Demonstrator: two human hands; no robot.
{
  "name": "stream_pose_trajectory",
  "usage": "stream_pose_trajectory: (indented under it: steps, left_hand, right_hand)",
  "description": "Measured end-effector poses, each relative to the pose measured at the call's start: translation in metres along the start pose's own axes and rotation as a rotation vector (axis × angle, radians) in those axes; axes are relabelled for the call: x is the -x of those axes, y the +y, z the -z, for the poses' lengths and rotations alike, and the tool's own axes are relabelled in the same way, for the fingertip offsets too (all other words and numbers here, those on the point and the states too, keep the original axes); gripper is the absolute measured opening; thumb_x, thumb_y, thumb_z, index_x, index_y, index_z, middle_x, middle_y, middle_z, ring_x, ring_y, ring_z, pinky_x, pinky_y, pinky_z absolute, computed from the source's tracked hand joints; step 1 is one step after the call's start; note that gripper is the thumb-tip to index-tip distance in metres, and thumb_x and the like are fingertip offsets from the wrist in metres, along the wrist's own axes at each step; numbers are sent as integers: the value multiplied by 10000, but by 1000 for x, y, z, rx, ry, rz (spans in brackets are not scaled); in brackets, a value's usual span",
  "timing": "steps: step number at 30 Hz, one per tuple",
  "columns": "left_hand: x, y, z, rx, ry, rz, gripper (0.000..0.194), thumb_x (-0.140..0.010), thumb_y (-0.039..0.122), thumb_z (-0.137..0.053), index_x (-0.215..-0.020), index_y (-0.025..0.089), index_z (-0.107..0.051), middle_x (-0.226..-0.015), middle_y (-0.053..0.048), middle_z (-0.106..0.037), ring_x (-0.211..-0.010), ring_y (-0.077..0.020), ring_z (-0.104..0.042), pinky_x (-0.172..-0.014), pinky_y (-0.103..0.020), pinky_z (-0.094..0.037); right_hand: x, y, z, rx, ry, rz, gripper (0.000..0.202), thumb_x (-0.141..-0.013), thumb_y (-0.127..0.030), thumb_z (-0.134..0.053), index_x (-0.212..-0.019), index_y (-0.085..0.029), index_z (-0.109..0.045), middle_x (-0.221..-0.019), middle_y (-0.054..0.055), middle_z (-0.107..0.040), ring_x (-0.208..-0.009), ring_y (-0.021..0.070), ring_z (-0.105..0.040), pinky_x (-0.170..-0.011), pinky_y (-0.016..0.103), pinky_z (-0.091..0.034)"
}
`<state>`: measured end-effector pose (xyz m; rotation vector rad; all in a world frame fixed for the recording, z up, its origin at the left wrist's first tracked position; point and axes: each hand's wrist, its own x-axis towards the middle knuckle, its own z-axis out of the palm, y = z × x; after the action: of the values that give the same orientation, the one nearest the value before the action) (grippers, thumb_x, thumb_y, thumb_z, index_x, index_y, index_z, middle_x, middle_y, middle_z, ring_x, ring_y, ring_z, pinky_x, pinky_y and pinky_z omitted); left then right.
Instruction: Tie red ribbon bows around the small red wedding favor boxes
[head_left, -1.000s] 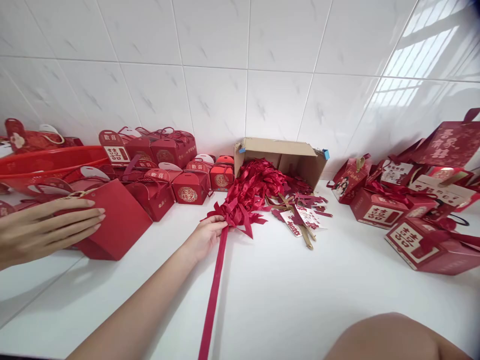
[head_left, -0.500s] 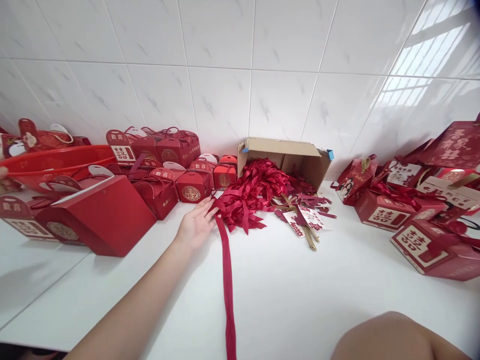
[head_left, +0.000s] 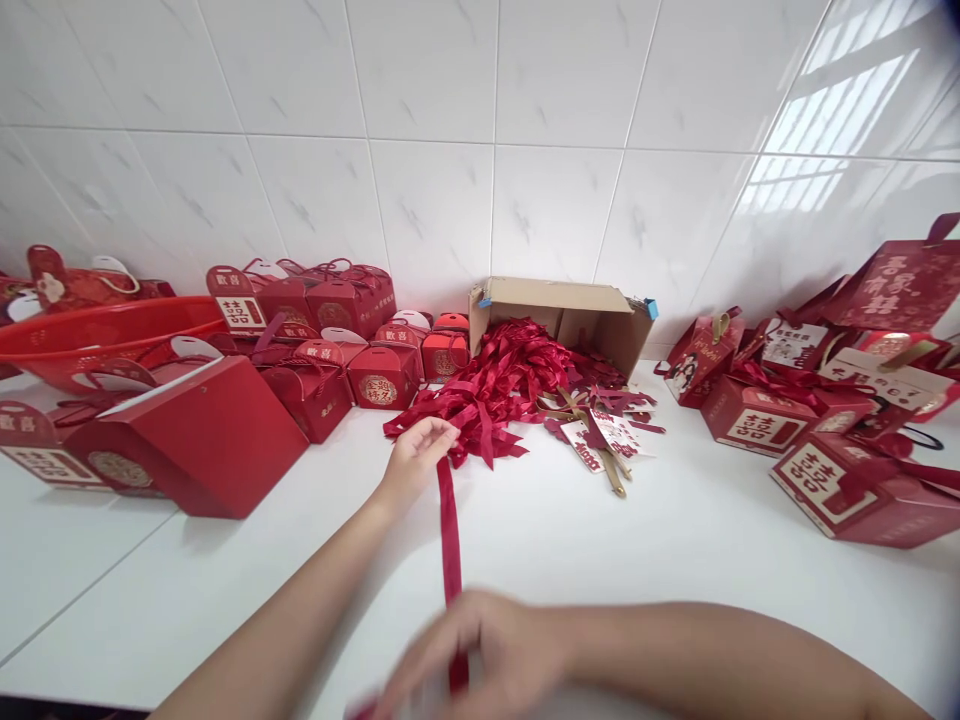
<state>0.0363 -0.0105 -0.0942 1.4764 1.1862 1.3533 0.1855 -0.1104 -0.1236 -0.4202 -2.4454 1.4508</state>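
Observation:
My left hand (head_left: 421, 452) is closed in a pinch at the front of a heap of dark red satin ribbons (head_left: 517, 385). One long red ribbon (head_left: 448, 530) runs down from its fingertips along the white table toward me. Low in the view, my right hand (head_left: 491, 645) lies across this ribbon, blurred by motion. A bit of red shows at its fingertips, but I cannot make out whether it is gripped. Behind the heap, a cardboard box (head_left: 559, 292) lies on its side with ribbons spilling from its mouth.
Printed paper tags (head_left: 600, 440) lie right of the heap. Red gift boxes (head_left: 382, 378) with cord handles and a red plastic basket (head_left: 112, 325) stand on the left. More red boxes (head_left: 757, 412) stand at right. A white tiled wall (head_left: 427, 200) closes off the back.
My right hand has come in from the lower right over the ribbon. My left hand has drawn its fingers into a pinch and shifted slightly. A person's hand at the far left edge is gone.

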Motion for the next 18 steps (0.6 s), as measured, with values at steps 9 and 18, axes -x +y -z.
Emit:
stream_pose_trajectory:
  steps: [9, 18]
  left_hand:
    - [2, -2, 4, -275, -81, -144, 228, -827, 412, -526, -904, 200, -560, -884, -42, -634, -813, -192, -616, -757, -341, -489]
    - [6, -12, 0, -668, -365, -342, 171, -857, 256, -469, -947, 211, -607, -1015, -69, -616, -926, -221, -585, -826, -373, -487]
  right_hand:
    - [-5, 31, 91, 792, 767, -207, 319, -832, -151, -548, -1130, -210, -645, -1216, 85, -619, -1138, 194, -554, -996, 335, -440]
    - [86, 11, 201, 849, 741, -1101, 464, -782, -390, -630, -1148, -107, -589, -1160, 216, -606, -1063, 361, -582, -850, 453, -462]
